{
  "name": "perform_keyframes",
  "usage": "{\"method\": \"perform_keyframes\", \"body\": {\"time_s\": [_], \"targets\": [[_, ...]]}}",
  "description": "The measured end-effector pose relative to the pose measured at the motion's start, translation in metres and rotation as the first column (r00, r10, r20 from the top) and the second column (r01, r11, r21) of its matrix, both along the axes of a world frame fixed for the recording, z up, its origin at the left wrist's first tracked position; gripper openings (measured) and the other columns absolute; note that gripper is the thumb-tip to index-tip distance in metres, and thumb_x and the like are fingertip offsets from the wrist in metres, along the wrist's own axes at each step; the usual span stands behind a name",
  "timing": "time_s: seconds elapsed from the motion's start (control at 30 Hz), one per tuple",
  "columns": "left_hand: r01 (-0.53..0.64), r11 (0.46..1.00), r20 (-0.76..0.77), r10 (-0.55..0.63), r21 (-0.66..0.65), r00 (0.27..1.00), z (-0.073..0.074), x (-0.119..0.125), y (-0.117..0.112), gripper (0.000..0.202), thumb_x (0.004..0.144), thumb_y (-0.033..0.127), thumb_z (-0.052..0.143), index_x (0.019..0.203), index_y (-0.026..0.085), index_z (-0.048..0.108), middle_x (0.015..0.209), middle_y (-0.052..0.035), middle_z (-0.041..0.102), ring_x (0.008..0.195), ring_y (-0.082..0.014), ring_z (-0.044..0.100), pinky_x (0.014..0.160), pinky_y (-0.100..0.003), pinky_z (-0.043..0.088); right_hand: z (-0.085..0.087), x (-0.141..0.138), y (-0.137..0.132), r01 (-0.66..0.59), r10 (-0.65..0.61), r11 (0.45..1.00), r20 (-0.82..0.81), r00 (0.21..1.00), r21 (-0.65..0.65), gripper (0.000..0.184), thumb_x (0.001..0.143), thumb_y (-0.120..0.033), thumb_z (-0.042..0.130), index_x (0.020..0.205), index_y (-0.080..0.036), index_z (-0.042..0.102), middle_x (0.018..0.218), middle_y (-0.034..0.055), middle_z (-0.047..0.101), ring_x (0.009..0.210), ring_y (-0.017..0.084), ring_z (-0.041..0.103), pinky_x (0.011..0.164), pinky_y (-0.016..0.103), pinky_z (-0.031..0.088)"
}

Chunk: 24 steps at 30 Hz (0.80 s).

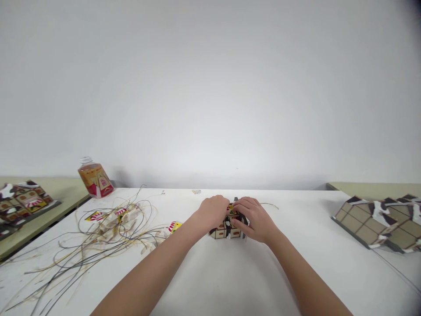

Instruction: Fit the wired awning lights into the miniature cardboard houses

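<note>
A small cardboard model house (228, 228) with red and yellow details stands on the white table (210, 272), near its far edge. My left hand (213, 213) curls over its left top, fingers closed on it. From the right, my right hand (255, 218) wraps the same model with its fingers pressed against the front and top. Most of the model is hidden under both hands.
A tangle of thin wires and small printed pieces (108, 226) lies at the left. A tilted plastic bottle (94, 177) stands at the back left. Finished model houses (23, 202) sit on a side table at left, roof panels (378, 219) at right.
</note>
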<state>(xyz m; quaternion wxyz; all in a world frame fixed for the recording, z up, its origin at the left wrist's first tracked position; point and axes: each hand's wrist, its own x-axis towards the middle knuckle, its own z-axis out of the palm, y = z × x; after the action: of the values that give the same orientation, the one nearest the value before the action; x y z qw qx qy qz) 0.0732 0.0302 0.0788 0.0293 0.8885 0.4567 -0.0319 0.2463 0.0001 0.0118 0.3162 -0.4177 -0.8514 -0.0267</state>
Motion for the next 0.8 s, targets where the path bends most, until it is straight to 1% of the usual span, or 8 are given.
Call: {"method": "perform_keyframes", "body": {"time_s": [0.1, 0.23, 0.43, 0.53, 0.67, 0.8], "targets": [[-0.013, 1.000, -0.004, 0.013, -0.006, 1.000, 0.0020, 0.0010, -0.0013, 0.021, 0.091, 0.024, 0.044, 0.082, 0.015, 0.061, 0.086, -0.0097, 0.064, 0.073, -0.0221, 0.065, 0.059, -0.029, 0.047, 0.0005, -0.0010, -0.0008, 0.005, -0.005, 1.000, -0.010, 1.000, -0.021, 0.014, 0.086, -0.031, 0.055, 0.096, -0.021, 0.060, 0.101, 0.0065, 0.064, 0.100, 0.023, 0.053, 0.088, 0.041, 0.043], [-0.024, 1.000, -0.015, 0.024, -0.009, 1.000, 0.0012, 0.0025, -0.0022, 0.021, 0.090, 0.021, 0.044, 0.080, 0.015, 0.061, 0.083, -0.0095, 0.063, 0.071, -0.0226, 0.065, 0.058, -0.030, 0.046, 0.0005, -0.0025, -0.0013, 0.011, -0.012, 0.999, -0.023, 1.000, -0.034, 0.014, 0.086, -0.032, 0.056, 0.095, -0.021, 0.060, 0.099, 0.0067, 0.063, 0.099, 0.024, 0.053, 0.087, 0.041, 0.042], [-0.023, 1.000, -0.008, 0.023, 0.005, 1.000, -0.0003, 0.0039, -0.0048, 0.021, 0.090, 0.020, 0.043, 0.083, 0.014, 0.062, 0.084, -0.0108, 0.063, 0.077, -0.0238, 0.064, 0.063, -0.030, 0.047, 0.0017, -0.0045, -0.0015, 0.020, -0.022, 0.999, -0.037, 0.999, -0.050, 0.012, 0.086, -0.031, 0.057, 0.091, -0.021, 0.058, 0.095, 0.0051, 0.062, 0.095, 0.022, 0.052, 0.086, 0.039, 0.041], [-0.025, 1.000, 0.003, 0.025, -0.006, 1.000, 0.0015, 0.0032, -0.0056, 0.022, 0.090, 0.019, 0.043, 0.081, 0.014, 0.062, 0.080, -0.0099, 0.063, 0.072, -0.0220, 0.064, 0.059, -0.028, 0.045, 0.0021, -0.0045, -0.0014, 0.028, -0.030, 0.998, -0.034, 0.999, -0.058, 0.013, 0.086, -0.033, 0.057, 0.090, -0.021, 0.057, 0.094, 0.0048, 0.062, 0.094, 0.022, 0.052, 0.085, 0.039, 0.041], [-0.022, 1.000, 0.014, 0.023, -0.016, 1.000, 0.0020, 0.0019, -0.0041, 0.022, 0.090, 0.020, 0.044, 0.078, 0.014, 0.062, 0.079, -0.0092, 0.063, 0.068, -0.0201, 0.063, 0.056, -0.027, 0.044, 0.0017, -0.0036, -0.0012, 0.023, -0.025, 0.998, -0.031, 0.999, -0.055, 0.014, 0.086, -0.034, 0.057, 0.092, -0.021, 0.057, 0.094, 0.0048, 0.062, 0.094, 0.022, 0.052, 0.084, 0.039, 0.041], [-0.025, 1.000, 0.007, 0.025, -0.014, 1.000, -0.0015, 0.0029, -0.0010, 0.022, 0.089, 0.021, 0.044, 0.079, 0.014, 0.062, 0.082, -0.0096, 0.063, 0.071, -0.0218, 0.064, 0.057, -0.028, 0.045, 0.0012, -0.0035, -0.0012, 0.023, -0.024, 0.999, -0.030, 0.999, -0.043, 0.015, 0.085, -0.033, 0.057, 0.096, -0.021, 0.057, 0.091, 0.0050, 0.062, 0.092, 0.022, 0.052, 0.084, 0.039, 0.042]]}}
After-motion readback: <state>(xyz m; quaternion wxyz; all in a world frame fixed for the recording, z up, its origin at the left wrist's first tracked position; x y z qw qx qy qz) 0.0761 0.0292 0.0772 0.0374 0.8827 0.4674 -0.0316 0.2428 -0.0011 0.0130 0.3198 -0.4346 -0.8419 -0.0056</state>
